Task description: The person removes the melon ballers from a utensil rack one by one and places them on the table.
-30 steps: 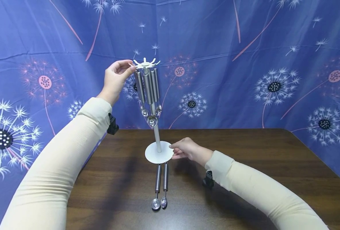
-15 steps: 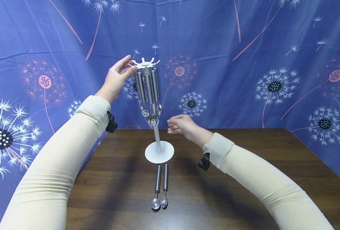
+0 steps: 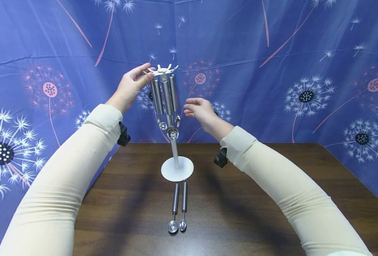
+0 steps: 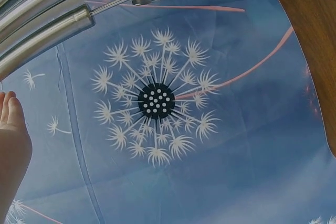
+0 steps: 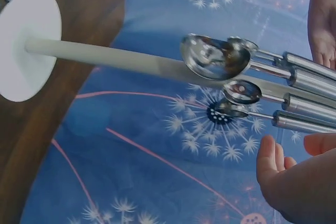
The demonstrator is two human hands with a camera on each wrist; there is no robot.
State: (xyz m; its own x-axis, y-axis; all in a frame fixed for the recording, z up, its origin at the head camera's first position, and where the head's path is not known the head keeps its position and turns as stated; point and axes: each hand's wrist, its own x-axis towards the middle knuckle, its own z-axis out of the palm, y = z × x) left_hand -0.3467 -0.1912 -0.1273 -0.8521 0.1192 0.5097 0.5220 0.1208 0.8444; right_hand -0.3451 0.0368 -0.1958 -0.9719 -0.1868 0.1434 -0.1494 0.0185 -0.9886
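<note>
One white stand (image 3: 184, 170), upright on the table (image 3: 320, 163); left hand (image 3: 128, 87) pinches its pronged top (image 3: 164, 70), right hand (image 3: 201, 112) is near hanging spoons (image 3: 167, 96), thumb and fingers apart. Turn top slowly: spoons could swing.

utensils (image 3: 167, 97) look glossy metal, the stand (image 3: 174, 152) matt, the table (image 3: 227, 217) wooden.

White stand (image 3: 175, 152) upright, hung with steel scoops (image 3: 167, 96)
</note>
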